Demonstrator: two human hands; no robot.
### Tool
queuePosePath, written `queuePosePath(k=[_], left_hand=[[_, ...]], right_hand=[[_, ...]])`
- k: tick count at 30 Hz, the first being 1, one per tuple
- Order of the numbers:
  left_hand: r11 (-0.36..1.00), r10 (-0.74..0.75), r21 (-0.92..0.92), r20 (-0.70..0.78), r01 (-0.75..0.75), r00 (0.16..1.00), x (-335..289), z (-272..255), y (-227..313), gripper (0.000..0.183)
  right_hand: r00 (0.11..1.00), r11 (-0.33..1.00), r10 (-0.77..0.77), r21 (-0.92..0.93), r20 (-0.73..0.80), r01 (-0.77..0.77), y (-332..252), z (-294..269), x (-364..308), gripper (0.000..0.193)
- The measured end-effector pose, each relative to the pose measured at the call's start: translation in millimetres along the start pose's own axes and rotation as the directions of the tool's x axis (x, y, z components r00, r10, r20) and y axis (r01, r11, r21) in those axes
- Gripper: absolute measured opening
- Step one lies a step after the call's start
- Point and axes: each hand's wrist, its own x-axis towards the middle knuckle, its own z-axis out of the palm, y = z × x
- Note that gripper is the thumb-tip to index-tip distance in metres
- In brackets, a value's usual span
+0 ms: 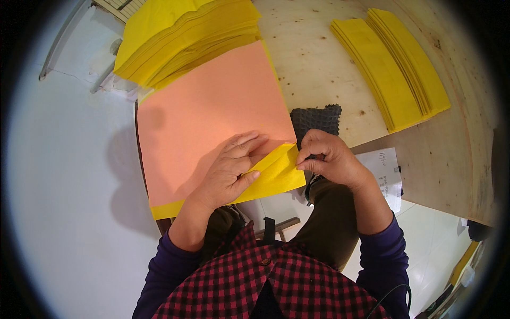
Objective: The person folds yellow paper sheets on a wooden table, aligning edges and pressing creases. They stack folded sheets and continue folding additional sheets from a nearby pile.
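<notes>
A large pink sheet (212,101) lies on a yellow sheet (273,178), whose border shows along the near and right sides. My left hand (226,167) rests palm down across both, its fingers stretched over the pink and its thumb on the yellow. At the near right corner, my right hand (326,157) is closed in a pinch at the yellow sheet's edge. The pink sheet's near edge runs slantwise between my hands; its part under the left fingers is hidden. Just beyond the right hand lies a dark grey textured cloth (316,119) with zigzag edges.
A thick stack of yellow sheets (186,42) stands at the far left. Two folded yellow bundles (393,69) lie on the wooden table (308,64) at the far right. A white printed paper (382,173) sits below the table edge, right of my knee. A white wall borders the left.
</notes>
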Motion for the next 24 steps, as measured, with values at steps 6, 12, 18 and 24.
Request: queuePosePath(k=[6,12,18,24], left_hand=[[1.0,0.008,-0.007,0.005,-0.008,1.0,0,-1,-1,0.03],[1.0,0.013,-0.017,-0.001,-0.013,1.0,0,0,-1,0.035],[0.999,0.03,-0.025,0.022,-0.029,0.999,3,-5,2,0.046],[0.999,0.016,-0.03,0.044,-0.014,0.999,4,-7,6,0.071]], right_hand=[[0.998,0.998,-0.053,-0.016,0.026,0.054,-5,-2,10,0.011],[0.998,1.0,0.03,-0.009,0.058,-0.03,-13,-4,15,0.012],[0.997,0.997,0.071,0.005,0.04,-0.071,-18,-2,17,0.011],[0.998,0.997,0.065,-0.031,0.022,-0.065,-24,-2,23,0.01]])
